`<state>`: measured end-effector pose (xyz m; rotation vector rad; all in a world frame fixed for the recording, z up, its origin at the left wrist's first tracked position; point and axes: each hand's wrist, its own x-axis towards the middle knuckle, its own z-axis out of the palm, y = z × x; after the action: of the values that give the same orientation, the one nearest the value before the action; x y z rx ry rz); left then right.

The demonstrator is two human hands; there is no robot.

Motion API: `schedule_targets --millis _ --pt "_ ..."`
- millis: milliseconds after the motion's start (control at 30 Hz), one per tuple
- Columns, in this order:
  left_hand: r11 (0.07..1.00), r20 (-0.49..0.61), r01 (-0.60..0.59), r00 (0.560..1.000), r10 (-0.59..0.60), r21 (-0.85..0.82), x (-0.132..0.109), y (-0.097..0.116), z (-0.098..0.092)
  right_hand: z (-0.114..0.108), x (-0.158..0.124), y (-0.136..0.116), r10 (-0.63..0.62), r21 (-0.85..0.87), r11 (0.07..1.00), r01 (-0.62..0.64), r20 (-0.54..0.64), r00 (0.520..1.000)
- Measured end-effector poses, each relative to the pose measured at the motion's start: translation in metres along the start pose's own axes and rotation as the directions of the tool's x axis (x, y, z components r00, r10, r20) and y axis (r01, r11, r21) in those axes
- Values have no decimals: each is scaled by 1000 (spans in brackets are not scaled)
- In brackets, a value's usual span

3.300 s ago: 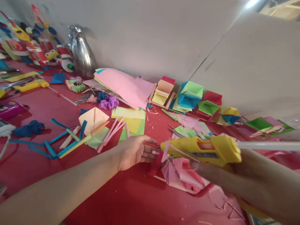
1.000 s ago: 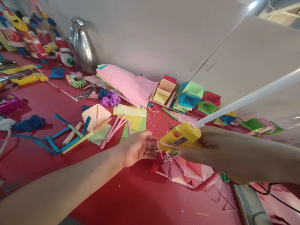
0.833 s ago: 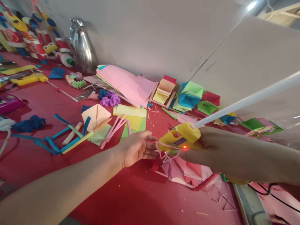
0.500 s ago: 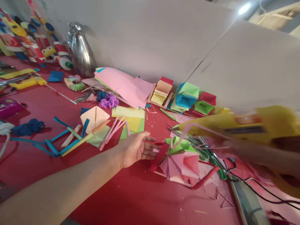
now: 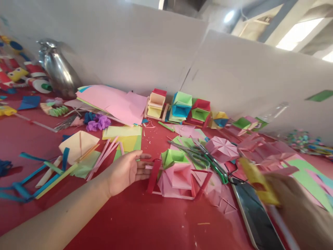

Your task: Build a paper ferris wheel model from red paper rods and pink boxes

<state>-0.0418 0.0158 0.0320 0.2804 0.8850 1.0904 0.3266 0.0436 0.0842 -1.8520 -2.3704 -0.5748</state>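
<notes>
My left hand [image 5: 125,172] reaches in from the lower left, thumb apart and fingers stretched out. Its fingertips are at the red paper strip [image 5: 154,176] on the side of a folded pink and green paper model [image 5: 178,177]. A thin pink paper piece lies by the fingers; whether they grip it is unclear. On the right, my right hand [image 5: 296,201], smeared by motion, is closed on a yellow glue gun [image 5: 260,184] above a phone [image 5: 256,215]. Scissors [image 5: 192,152] with grey handles lie behind the model, beside a green-handled pair [image 5: 214,165].
Pink paper strips [image 5: 105,156], blue rolled paper sticks [image 5: 41,180] and yellow sheets [image 5: 125,135] lie left. A stack of pink sheets [image 5: 114,102], a metal jug [image 5: 58,69] and folded paper boxes [image 5: 182,104] line the wall. A pink folded paper piece [image 5: 223,148] sits behind the phone.
My right hand has carried the glue gun away from the paper model, down to the right. The view has turned right; my left hand stays beside the model.
</notes>
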Motion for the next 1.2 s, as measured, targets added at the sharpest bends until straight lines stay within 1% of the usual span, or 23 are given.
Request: schedule_targets --millis 33,100,200,267,333,367,400,433,467,500,533,567,633,667,700,733,833,933,1067,1200 --pt "1000 -1 -4 1000 4 13 0 0 0 9 0 -4 19 7 1000 -19 22 1000" --pt "999 0 -12 1000 12 40 0 0 -1 24 0 -17 23 27 999 -26 115 993" --pt "998 -10 -21 1000 22 62 0 0 -1 35 0 -32 -37 101 995 17 196 980" --pt "998 -25 -19 999 20 67 -1 0 0 37 -1 -34 -114 164 983 83 193 975" --pt "998 -35 -10 999 13 65 -2 -1 0 36 -1 -32 -178 227 963 143 146 973" --pt "998 -36 -8 999 10 64 -2 -1 0 34 0 -31 -190 268 951 154 115 975" --pt "998 -34 -7 999 9 65 -2 -2 0 32 1 -31 -177 324 936 139 90 980" --pt "998 -28 -8 1000 10 69 -1 -2 0 28 3 -33 -141 402 911 96 84 986" --pt "997 -20 -10 1000 11 77 0 -3 -1 25 5 -36 -97 497 867 31 107 990" --pt "996 -13 -14 1000 16 86 0 -4 -1 21 8 -41 -64 603 796 -48 163 984" --pt "995 -10 -19 1000 20 93 1 -5 -2 19 11 -48 -59 703 698 -136 246 967" --pt "995 -11 -23 1000 24 98 2 -5 -3 17 15 -56 -84 782 581 -227 335 938" --pt "995 -20 -29 999 31 97 2 -6 -4 18 21 -71 -162 858 344 -382 455 876" --pt "995 -25 -31 999 34 91 3 -6 -5 20 24 -77 -184 860 253 -444 493 850" --pt "996 -27 -32 999 34 83 3 -6 -5 23 26 -82 -195 849 185 -495 526 828" --pt "997 -26 -31 999 33 75 3 -6 -6 27 28 -86 -203 831 141 -538 556 806" --pt "998 -3 -27 1000 27 61 2 -5 -7 34 31 -92 -266 777 53 -627 616 741" --pt "998 21 -29 999 28 58 2 -6 -8 35 31 -94 -312 724 -28 -689 649 694" --pt "999 77 -28 997 25 39 1 -7 -10 32 31 -98 -333 669 -116 -735 671 663" --pt "999 109 -23 994 20 26 1 -7 -10 32 31 -100 -356 626 -212 -750 665 656"
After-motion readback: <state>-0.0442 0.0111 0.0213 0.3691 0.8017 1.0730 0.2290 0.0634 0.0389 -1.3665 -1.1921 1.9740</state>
